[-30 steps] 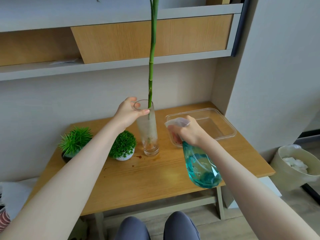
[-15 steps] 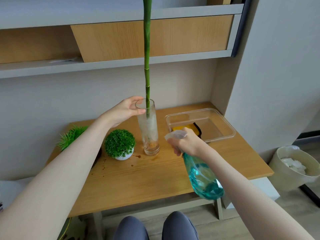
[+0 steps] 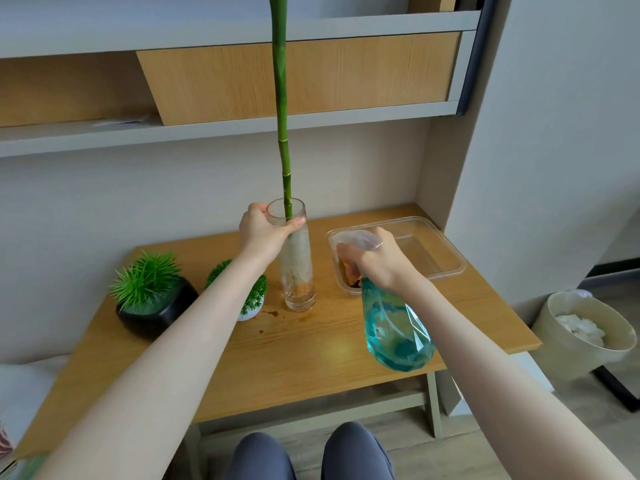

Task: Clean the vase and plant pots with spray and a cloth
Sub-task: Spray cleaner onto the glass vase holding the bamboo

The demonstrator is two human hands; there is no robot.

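Observation:
A tall clear glass vase (image 3: 298,271) stands on the wooden table (image 3: 311,344) with a long green stalk (image 3: 282,116) rising out of it. My left hand (image 3: 261,232) grips the vase near its rim. My right hand (image 3: 375,263) holds a teal spray bottle (image 3: 394,327) by its white trigger head, just right of the vase. A spiky green plant in a black pot (image 3: 152,306) sits at the left. A small round green plant in a white pot (image 3: 251,303) is partly hidden behind my left forearm. A yellow cloth (image 3: 348,271) peeks out behind my right hand.
A clear plastic tray (image 3: 436,251) lies at the table's back right, holding the cloth. Brown stains (image 3: 272,315) mark the wood near the vase base. Shelves (image 3: 242,119) hang above the table. A beige waste bin (image 3: 581,334) with crumpled paper stands on the floor at right.
My left hand went from touching the rim with loose fingers to a closed grip around the vase top. The spray bottle moved up and back toward the tray, now covering most of the cloth.

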